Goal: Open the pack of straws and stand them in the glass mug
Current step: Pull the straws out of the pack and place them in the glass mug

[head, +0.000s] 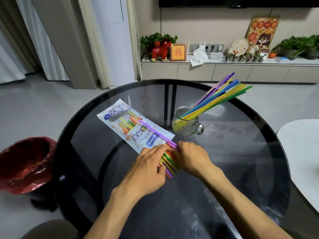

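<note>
The round glass table (224,178) was bare on the near side and on the right, so there was free room to pass there. The pack of straws (136,128) lay slanted across the middle-left. The glass mug (185,125) stood just beside its far right edge, with only a narrow gap between them. The straws in the mug (222,95) leaned far to the right and blocked the space above that side. The mug's left side was open from above.

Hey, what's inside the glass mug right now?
The glass mug holds a bunch of coloured straws leaning to the right, tops well above the rim. Their lower ends show only as blurred colour through the patterned glass.
</note>
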Available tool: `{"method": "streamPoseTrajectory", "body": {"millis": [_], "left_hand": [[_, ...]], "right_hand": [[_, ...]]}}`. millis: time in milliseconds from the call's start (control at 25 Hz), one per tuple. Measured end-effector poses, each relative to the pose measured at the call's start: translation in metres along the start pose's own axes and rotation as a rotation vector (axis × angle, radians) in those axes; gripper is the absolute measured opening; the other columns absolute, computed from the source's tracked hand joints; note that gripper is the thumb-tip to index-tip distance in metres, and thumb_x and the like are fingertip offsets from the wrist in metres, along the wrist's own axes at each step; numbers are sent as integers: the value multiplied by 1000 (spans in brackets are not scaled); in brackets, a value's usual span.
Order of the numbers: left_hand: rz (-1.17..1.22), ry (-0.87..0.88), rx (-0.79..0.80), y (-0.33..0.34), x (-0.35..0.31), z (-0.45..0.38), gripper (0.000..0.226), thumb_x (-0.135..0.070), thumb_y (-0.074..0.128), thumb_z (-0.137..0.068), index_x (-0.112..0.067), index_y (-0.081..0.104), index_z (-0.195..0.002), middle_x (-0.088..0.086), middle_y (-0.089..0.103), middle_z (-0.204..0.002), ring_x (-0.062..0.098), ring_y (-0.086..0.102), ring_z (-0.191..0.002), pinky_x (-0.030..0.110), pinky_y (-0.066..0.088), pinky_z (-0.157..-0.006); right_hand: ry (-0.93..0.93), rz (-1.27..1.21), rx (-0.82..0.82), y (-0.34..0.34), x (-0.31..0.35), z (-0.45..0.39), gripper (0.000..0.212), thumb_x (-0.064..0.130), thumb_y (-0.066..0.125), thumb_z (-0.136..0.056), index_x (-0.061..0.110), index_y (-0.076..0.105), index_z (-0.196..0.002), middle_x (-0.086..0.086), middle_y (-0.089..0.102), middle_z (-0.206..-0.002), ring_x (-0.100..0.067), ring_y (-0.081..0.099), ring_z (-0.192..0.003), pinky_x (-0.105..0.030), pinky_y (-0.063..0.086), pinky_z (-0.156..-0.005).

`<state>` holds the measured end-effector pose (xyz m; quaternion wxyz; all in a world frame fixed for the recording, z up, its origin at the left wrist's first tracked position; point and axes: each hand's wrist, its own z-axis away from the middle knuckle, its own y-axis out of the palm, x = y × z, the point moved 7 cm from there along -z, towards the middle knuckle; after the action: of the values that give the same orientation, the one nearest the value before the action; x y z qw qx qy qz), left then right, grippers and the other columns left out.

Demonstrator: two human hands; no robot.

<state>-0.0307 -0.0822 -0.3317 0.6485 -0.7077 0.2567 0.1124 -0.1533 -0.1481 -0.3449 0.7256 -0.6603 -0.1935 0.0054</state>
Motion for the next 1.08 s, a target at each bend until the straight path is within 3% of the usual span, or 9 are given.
{"method": "streamPoseTrajectory", "body": {"millis": [120,320,520,680,840,960,1080], "left_hand": [[-48,-34,76,9,4,-2,55,-31,54,-89,-40,35,-141,-25,29,-153,10,25,-136,37,41,-107],[-119,-87,35,8,13,-6,50,-45,42,-96,-38,31,-144,-21,23,-157,14,20,-139,37,30,-110],[-156,-189,155,20,22,-4,61,-59,31,-95,-42,10,-150,-13,-2,-163,21,-9,-148,47,10,-118],[-200,-229,130,22,28,-6,64,-58,27,-96,-42,-2,-150,-6,-10,-163,22,-16,-149,49,4,-118],[-175,-210,110,23,26,-9,64,-56,30,-96,-40,0,-151,-8,-9,-163,18,-12,-150,45,6,-118],[-49,-165,-118,6,14,-13,69,-42,49,-94,-30,14,-153,-2,10,-163,19,8,-151,41,16,-118],[-204,27,-434,-22,-15,-7,83,-14,63,-80,-21,22,-152,7,24,-160,28,19,-148,48,18,-120]], "right_hand": [[23,47,6,-13,-14,-1,35,41,42,-98,11,56,-105,-17,66,-115,-40,61,-104,-38,43,-74],[1,182,46,-31,-28,4,34,44,43,-98,14,58,-103,-14,65,-112,-38,62,-102,-38,42,-71],[38,110,109,-43,-46,11,18,35,47,-98,20,57,-93,-13,66,-108,-36,62,-97,-34,40,-70],[93,-59,174,-74,-77,25,22,31,51,-98,19,53,-80,-5,58,-76,-24,57,-66,-31,44,-53],[147,-511,45,-105,-97,41,24,23,49,-100,6,60,-86,-5,46,-60,-17,43,-47,-30,41,-43],[131,-844,52,-82,-66,39,23,19,49,-101,4,58,-87,-5,44,-55,-16,42,-39,-30,38,-43],[30,-1012,382,-50,-14,42,21,19,49,-101,3,56,-90,-3,41,-50,-18,40,-42,-31,42,-45]]}}
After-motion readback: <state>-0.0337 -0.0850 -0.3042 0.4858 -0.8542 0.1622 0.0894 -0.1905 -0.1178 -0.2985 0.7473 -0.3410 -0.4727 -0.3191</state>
